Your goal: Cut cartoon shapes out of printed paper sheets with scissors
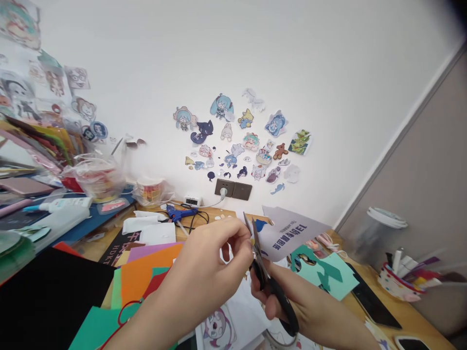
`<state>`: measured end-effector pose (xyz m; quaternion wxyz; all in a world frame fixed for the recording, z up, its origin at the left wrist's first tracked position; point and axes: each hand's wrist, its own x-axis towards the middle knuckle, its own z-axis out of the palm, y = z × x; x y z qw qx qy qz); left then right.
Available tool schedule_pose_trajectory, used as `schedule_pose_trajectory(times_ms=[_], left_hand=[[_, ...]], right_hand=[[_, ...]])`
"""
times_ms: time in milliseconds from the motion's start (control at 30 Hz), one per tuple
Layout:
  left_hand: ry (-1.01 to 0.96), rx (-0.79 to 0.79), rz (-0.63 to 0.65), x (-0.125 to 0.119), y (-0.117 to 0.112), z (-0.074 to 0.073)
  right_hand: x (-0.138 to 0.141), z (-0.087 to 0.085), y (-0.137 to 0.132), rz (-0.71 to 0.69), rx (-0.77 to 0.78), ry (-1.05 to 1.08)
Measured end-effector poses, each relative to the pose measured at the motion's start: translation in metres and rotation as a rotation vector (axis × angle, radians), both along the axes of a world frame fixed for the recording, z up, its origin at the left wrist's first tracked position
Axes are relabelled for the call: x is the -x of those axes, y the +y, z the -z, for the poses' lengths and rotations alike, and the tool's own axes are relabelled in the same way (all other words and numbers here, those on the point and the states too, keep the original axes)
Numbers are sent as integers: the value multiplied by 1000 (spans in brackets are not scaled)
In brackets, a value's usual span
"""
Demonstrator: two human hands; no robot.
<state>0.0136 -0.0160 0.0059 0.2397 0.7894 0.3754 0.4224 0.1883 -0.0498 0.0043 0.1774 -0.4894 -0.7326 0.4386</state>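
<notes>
My left hand (217,257), with a red string at its wrist, is closed, thumb and fingertips pinched on the edge of a sheet of printed paper (297,228). The sheet has dark lettering and a blue printed figure, and it sticks out to the right. My right hand (299,291) grips a pair of scissors (280,299) by the black handles. The metal blades point up beside my left fingertips and cross the paper's left part. Exactly where they meet the paper is partly hidden by my left fingers.
Coloured paper sheets (146,277) and a black sheet (54,296) lie at left. Behind are a blue glue gun (180,212) and a plastic-wrapped cup (149,192). At right are green paper scraps (339,277), a dark phone-like slab (377,299) and a pen holder (399,284).
</notes>
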Motion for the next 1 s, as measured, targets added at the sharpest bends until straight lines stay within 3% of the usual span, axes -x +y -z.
schedule_pose_trajectory(times_ms=[333,533,767,1000], left_hand=[[-66,97,66,-6,0,3],[-158,56,36,-9,0,3],[-100,-54,0,-8,1,2],[-68,-51,-6,-8,0,3]], right_hand=[[0,6,0,41,-68,105],[2,7,2,44,-82,118],[0,1,3,5,-55,80],[-2,5,0,1,-94,40]])
